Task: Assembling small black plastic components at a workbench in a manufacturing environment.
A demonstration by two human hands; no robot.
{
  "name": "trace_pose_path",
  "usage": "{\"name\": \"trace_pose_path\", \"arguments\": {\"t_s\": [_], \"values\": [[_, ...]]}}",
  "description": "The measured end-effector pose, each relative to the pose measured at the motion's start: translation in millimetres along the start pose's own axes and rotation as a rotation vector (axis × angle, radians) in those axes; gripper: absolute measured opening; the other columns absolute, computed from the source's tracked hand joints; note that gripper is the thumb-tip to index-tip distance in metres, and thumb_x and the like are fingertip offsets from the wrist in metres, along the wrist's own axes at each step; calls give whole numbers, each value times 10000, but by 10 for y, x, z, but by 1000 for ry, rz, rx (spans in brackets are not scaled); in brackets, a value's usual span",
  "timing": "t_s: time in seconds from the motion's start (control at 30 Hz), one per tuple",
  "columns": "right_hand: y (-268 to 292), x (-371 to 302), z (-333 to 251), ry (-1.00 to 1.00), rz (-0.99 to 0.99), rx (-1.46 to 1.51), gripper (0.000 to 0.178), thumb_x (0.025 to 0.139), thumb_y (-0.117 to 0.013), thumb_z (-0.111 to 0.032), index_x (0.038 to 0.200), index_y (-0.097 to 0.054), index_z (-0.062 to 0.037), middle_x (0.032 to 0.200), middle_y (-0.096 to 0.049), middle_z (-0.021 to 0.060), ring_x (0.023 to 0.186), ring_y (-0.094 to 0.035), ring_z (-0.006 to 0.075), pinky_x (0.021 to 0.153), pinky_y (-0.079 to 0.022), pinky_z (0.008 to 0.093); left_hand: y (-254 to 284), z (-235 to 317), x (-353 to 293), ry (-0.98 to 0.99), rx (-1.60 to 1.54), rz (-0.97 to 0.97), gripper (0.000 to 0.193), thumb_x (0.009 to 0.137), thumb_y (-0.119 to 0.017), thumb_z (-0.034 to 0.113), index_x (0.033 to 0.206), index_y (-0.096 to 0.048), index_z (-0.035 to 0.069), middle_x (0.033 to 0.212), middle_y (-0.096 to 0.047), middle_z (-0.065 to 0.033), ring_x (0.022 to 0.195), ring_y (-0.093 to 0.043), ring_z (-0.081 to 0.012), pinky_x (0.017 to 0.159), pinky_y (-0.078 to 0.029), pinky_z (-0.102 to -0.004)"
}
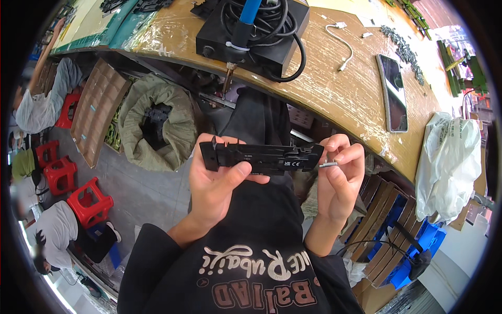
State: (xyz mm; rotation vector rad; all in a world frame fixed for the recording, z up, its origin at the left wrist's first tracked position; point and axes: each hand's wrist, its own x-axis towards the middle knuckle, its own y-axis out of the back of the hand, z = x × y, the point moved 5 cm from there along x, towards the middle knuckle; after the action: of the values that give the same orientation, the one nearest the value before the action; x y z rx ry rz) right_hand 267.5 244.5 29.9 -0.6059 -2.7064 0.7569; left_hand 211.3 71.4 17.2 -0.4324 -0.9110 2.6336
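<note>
Held level over the lap, clear of the counter (334, 94), a long black plastic strip (261, 157), left hand (214, 183) clenched round its near end for steadiness, right hand (340, 178) pinching a small metal pin (328, 164) in thumb and fingers (349, 155) at the far end, apparently lined up for fitting.

Black sweatshirt, sleeves pushed up (printed lettering)
</note>
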Motion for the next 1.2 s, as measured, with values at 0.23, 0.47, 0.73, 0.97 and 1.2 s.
{"name": "trace_pose_path", "arguments": {"t_s": [0.23,0.47,0.73,0.97,1.2], "values": [[-27,-80,67,-64,28,87,163,721,-588,34,816,-474,-31,915,-501,136,893,-505,223,827,-437,424,-30,-69,-95,6,-35,-51,334,736,-522,-94,961,-316,41,963,-435,-127,837,-574,-245,639,-554,-394],[114,-100,-39,19,108,-43,160,739,-568,51,836,-461,-19,890,-505,142,797,-545,232,794,-471,416,24,-59,-69,-34,-1,-39,327,737,-527,-87,959,-324,43,957,-436,-123,821,-569,-230,631,-553,-392],[5,-121,-115,190,-22,-550,189,670,-593,149,814,-600,26,843,-544,130,754,-564,185,652,-481,253,69,-32,-57,-75,23,-37,309,740,-524,-86,947,-336,47,940,-447,-121,797,-560,-208,627,-551,-388],[-56,-94,-144,241,49,-642,202,646,-621,140,820,-599,39,801,-590,122,780,-569,202,703,-476,277,63,-30,-61,-109,50,-65,301,740,-518,-99,915,-321,47,918,-449,-132,786,-563,-210,638,-551,-389],[-47,-78,-144,227,66,-576,242,623,-625,158,826,-564,42,785,-589,122,776,-570,209,797,-457,345,34,-17,-80,-176,82,-119,317,732,-504,-130,897,-298,46,916,-449,-152,774,-564,-216,658,-548,-373]]}}
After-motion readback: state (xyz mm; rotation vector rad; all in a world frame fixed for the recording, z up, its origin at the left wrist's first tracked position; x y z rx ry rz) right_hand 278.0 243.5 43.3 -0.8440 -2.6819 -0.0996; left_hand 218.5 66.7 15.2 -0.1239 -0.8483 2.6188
